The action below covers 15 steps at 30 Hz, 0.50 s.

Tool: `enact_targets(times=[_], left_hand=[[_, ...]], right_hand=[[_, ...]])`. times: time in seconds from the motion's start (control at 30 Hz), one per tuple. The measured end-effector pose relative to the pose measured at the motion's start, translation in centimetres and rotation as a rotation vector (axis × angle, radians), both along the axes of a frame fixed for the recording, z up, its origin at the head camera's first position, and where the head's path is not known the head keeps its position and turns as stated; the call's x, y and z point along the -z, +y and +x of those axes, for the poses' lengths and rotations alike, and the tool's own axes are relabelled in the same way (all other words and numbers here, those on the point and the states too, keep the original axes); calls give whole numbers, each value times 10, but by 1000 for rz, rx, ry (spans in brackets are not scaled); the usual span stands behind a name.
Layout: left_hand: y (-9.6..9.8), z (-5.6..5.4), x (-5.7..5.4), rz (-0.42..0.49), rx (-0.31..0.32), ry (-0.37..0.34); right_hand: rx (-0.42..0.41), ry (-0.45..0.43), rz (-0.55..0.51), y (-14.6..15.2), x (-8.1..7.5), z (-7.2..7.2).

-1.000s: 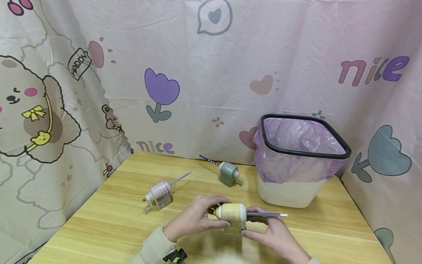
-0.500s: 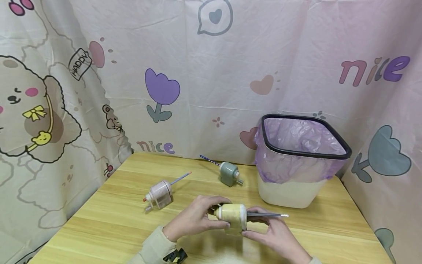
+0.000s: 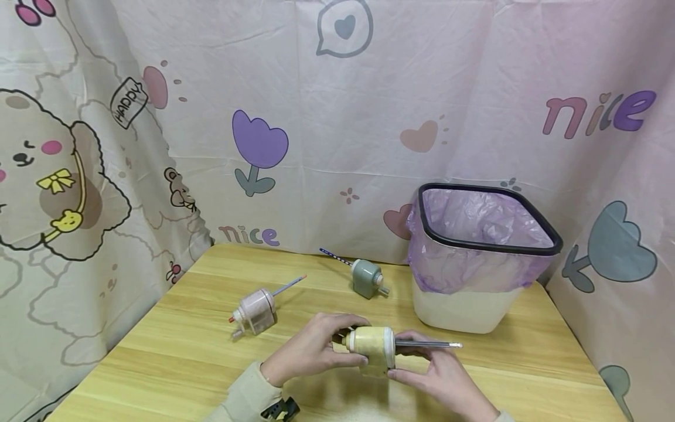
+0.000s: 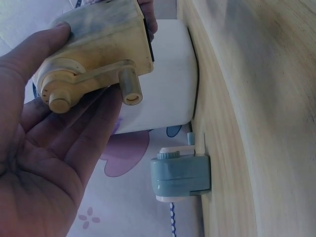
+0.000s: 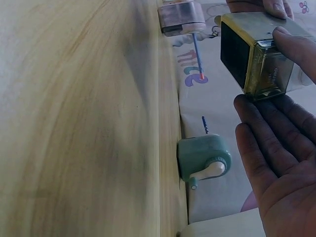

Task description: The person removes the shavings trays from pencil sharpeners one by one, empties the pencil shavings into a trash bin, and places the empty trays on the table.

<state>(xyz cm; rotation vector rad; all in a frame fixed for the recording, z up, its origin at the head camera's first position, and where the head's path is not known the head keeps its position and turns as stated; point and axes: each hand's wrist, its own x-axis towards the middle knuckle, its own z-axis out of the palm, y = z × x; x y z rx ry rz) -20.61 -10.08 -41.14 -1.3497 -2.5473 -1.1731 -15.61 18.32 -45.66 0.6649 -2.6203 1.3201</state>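
Both hands hold a yellow crank pencil sharpener [image 3: 371,346] above the near part of the table. My left hand [image 3: 312,347] grips its crank end, thumb on one side and fingers on the other. My right hand [image 3: 442,376] holds the opposite end between thumb and fingers. From that end a dark grey pencil [image 3: 428,343] with a whitish tip points right. In the left wrist view the crank handle [image 4: 131,89] hangs beside the fingers. A clear shavings drawer [image 5: 275,74] and a dark base [image 5: 234,55] show in the right wrist view.
A pink sharpener [image 3: 256,310] with a pencil in it stands on the wooden table [image 3: 174,363] at left. Farther back is a grey-green sharpener [image 3: 365,278] with a dotted blue pencil. A white bin [image 3: 456,308] with a purple liner stands back right, before a printed curtain [image 3: 337,117].
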Motion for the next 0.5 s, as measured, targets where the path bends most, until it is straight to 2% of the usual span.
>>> enact_targets(times=[0.5], left_hand=[[1, 0, 0, 2, 6, 9]], right_hand=[[0, 47, 19, 1, -3, 1]])
